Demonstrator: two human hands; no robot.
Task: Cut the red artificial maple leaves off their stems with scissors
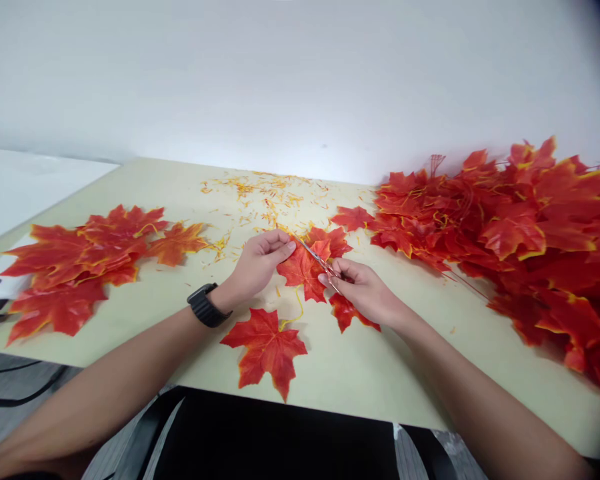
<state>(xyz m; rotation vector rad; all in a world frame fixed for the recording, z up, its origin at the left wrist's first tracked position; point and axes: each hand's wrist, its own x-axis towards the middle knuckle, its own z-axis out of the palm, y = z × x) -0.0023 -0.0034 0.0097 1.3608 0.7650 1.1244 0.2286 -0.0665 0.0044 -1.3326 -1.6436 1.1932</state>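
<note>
scissors [316, 257] trimming held leaf [303, 269]

Light: bright, even, diffuse, from above | Shadows: faint and soft beside the hands and leaves on the table [145, 300] | Glare: the wall [300, 73] washes out near white | Focus: centre sharp, forearms slightly soft | Edges: wide-angle bending, dark vignette in the right corners

The right hand [363, 288] covers the scissors' [316, 257] handles; only the thin blades show beyond its fingertips. A leaf [349, 312] lies half hidden under that palm. The leaf pile [520, 227] past the right fingers runs off the right edge, its stems too fine to separate.
</note>
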